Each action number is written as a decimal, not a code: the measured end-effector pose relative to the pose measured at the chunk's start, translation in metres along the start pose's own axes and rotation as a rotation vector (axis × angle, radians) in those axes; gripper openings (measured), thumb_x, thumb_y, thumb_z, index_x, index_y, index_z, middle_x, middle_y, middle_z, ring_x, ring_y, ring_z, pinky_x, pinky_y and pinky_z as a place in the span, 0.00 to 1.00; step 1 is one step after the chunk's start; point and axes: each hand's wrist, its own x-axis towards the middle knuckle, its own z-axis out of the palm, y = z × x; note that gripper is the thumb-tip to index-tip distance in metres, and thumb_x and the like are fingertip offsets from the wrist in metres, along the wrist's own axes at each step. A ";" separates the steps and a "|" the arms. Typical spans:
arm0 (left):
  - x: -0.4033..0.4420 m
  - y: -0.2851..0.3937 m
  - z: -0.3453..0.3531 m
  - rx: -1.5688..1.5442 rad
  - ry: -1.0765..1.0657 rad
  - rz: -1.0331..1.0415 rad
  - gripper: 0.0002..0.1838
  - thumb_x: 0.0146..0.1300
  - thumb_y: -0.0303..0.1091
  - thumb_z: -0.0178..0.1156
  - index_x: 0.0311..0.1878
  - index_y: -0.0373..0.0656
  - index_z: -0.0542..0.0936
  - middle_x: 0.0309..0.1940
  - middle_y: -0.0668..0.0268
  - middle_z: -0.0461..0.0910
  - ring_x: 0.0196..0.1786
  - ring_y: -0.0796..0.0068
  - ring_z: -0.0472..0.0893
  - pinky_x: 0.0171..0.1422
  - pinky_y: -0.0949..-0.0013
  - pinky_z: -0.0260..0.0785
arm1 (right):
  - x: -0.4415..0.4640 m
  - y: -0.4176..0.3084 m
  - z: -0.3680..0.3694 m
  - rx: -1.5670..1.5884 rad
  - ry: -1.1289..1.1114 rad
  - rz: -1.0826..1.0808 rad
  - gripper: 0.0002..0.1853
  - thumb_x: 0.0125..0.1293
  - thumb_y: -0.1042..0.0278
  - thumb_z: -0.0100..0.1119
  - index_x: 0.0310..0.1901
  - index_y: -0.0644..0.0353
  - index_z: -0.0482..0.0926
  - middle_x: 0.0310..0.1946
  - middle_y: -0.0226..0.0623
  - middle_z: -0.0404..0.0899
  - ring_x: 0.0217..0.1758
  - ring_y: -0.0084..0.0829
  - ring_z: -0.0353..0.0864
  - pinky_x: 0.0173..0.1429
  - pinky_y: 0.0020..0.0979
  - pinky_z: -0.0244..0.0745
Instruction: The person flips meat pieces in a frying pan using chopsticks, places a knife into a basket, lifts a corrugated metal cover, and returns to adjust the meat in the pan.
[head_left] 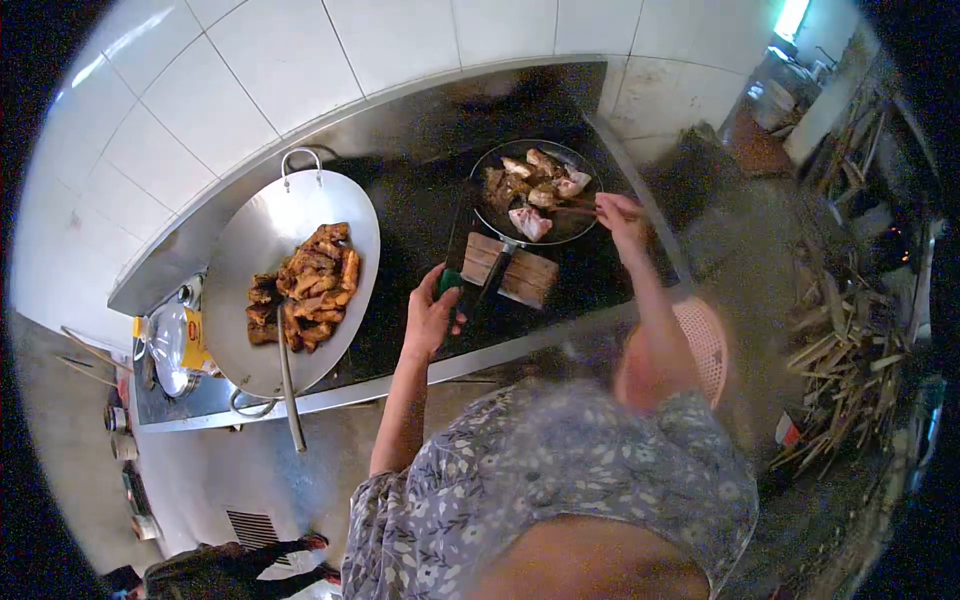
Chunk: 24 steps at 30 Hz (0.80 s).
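My right hand point(622, 222) is closed around chopsticks point(574, 209), whose tips reach into a frying pan point(481, 221). Browned and paler pieces of meat point(543, 188) lie in that pan. My left hand point(432, 318) is curled around a small dark green thing point(450, 281) whose kind I cannot make out. It is just left of the pan's black handle point(497, 268); whether it touches the handle is unclear. Beneath the handle lies a wooden block point(530, 277). On the left, a large metal wok point(330, 200) holds dark browned meat pieces point(312, 285) and a long-handled metal utensil point(289, 385).
A metal pot lid point(172, 345) and a yellow-labelled container point(196, 338) stand left of the wok. A pink perforated basket point(706, 345) is beneath my right arm. Firewood point(845, 345) is piled on the right. Another person point(235, 570) is at the lower left.
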 end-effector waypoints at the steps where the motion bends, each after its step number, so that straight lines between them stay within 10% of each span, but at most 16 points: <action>1: 0.000 -0.001 -0.002 0.007 0.002 0.014 0.24 0.57 0.25 0.50 0.58 0.37 0.61 0.33 0.64 0.73 0.17 0.81 0.71 0.15 0.79 0.63 | 0.005 0.004 0.002 0.008 -0.005 -0.008 0.12 0.62 0.63 0.50 0.43 0.60 0.76 0.39 0.33 0.76 0.43 0.25 0.75 0.47 0.28 0.72; 24: 0.007 0.000 0.006 -0.049 -0.018 0.013 0.25 0.57 0.26 0.52 0.58 0.38 0.61 0.31 0.64 0.73 0.19 0.78 0.71 0.16 0.77 0.63 | 0.020 -0.022 0.006 0.002 -0.019 -0.004 0.09 0.58 0.66 0.55 0.38 0.60 0.79 0.35 0.32 0.78 0.38 0.24 0.77 0.42 0.25 0.74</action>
